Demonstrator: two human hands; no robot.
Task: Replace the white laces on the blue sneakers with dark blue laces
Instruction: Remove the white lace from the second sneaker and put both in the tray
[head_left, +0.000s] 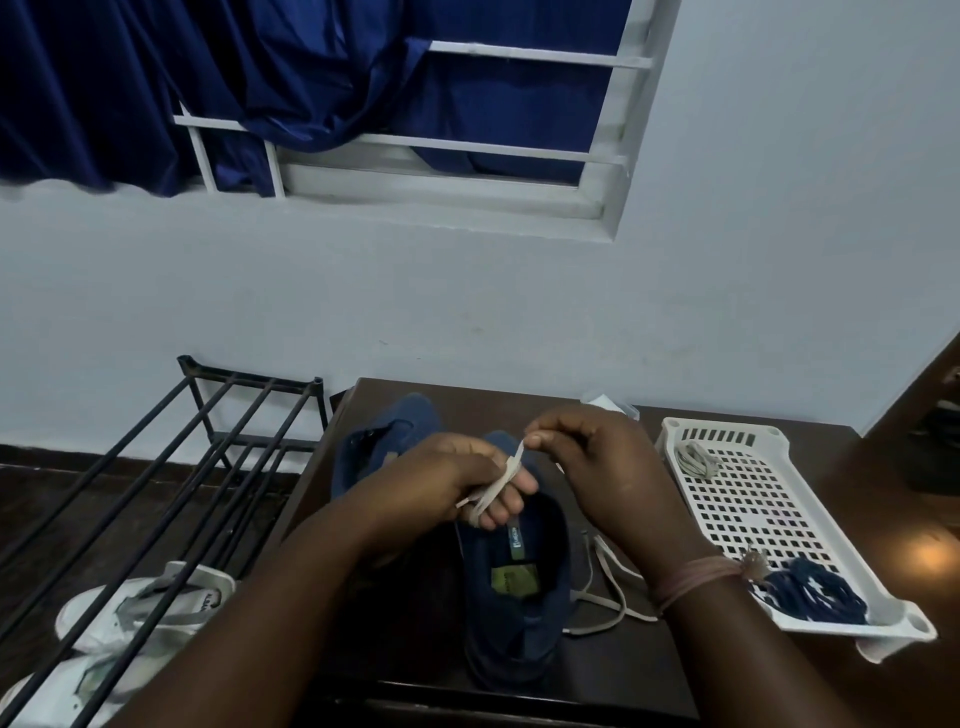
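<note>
**Winding a removed white lace above the blue sneakers**

Head view: a person looks down at a dark table (649, 670). The left hand (447, 483) has its fingers wrapped by a white lace (506, 478), serving as a spool. The right hand (587, 457) pinches the lace's upper end between thumb and fingertip, likely keeping it taut so the coil stays neat. The rest of the lace trails on the table beside the near blue sneaker (514, 587), which appears unlaced. A second blue sneaker (387, 436) lies behind the left hand. A white perforated tray (737, 499) at right holds one coiled white lace (696, 460) and, nearer, the dark blue laces (810, 595), apparently sorted for reach.
</note>
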